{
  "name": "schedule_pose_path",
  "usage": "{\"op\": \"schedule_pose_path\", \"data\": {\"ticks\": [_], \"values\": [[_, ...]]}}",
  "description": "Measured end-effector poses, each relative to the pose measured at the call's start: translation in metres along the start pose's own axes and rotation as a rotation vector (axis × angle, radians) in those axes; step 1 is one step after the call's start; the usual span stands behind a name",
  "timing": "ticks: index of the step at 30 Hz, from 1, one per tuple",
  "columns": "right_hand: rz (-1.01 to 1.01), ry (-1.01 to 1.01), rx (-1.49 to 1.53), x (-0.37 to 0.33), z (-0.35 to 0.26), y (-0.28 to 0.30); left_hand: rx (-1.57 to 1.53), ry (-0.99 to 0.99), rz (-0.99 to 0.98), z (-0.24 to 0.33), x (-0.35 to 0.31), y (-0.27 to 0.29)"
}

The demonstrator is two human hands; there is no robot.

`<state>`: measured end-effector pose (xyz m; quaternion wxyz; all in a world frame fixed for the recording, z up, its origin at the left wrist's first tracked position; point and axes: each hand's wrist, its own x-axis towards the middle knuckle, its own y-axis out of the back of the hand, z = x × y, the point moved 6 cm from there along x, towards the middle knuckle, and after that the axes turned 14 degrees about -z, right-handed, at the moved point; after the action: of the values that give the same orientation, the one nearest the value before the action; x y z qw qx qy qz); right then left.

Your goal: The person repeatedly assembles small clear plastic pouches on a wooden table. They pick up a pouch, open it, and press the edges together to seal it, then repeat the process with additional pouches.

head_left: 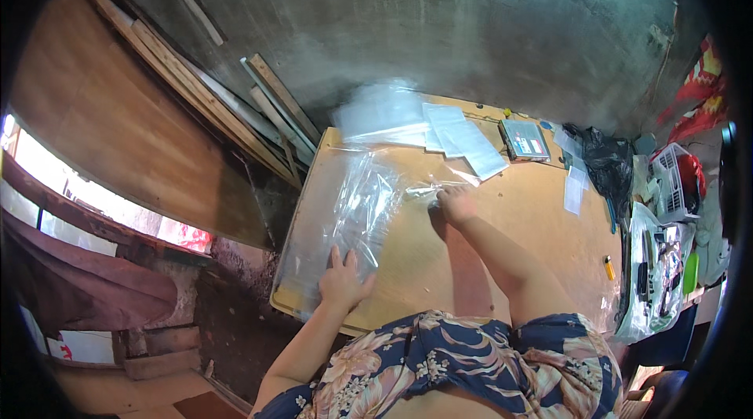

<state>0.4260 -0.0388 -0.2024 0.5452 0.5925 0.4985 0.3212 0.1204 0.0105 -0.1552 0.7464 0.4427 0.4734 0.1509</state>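
On the left part of the wooden table [502, 262] lies a large clear plastic bag [353, 207], shiny and creased along its right side. My left hand [342, 282] rests on its near end with the fingers spread. My right hand [456, 205] is farther out, near the middle of the table, its fingers closed on a small piece of clear plastic film [427, 191] that reaches to the left. Beyond both hands, flat stacks of clear plastic bags [384, 114] and whitish plastic sleeves [469, 144] lie along the table's far side.
A flat dark box [525, 140] sits at the far right, beside a black plastic bag [604, 164]. An orange lighter [609, 267] lies near the right edge. Beyond it are a white basket [671, 183] and clear-wrapped items. Wooden boards [274, 97] lean on the left wall.
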Motion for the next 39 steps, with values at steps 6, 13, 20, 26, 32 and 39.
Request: {"op": "schedule_pose_path", "data": {"ticks": [6, 13, 20, 26, 32, 39], "values": [[0.243, -0.211, 1.524, -0.058, 0.01, 0.034, 0.252, -0.142, 0.121, 0.034, -0.008, 0.002], [0.241, -0.064, 1.68, -0.128, -0.028, 0.093, -0.679, -0.896, 0.256, 0.147, -0.034, 0.029], [0.489, 0.058, 1.721, -0.183, -0.035, 0.099, -1.348, -0.911, 0.063, 0.219, -0.054, 0.027], [0.711, -0.189, 1.65, -0.237, 0.065, 0.131, -1.137, -0.652, 0.307, 0.214, -0.028, 0.045], [0.419, -0.174, 1.66, -0.268, 0.036, 0.094, -1.196, -0.697, 0.329, 0.26, -0.036, 0.035], [0.806, -0.257, 1.991, -0.28, 0.049, 0.085, -1.11, -0.865, -0.131, 0.309, -0.072, -0.051]]}}
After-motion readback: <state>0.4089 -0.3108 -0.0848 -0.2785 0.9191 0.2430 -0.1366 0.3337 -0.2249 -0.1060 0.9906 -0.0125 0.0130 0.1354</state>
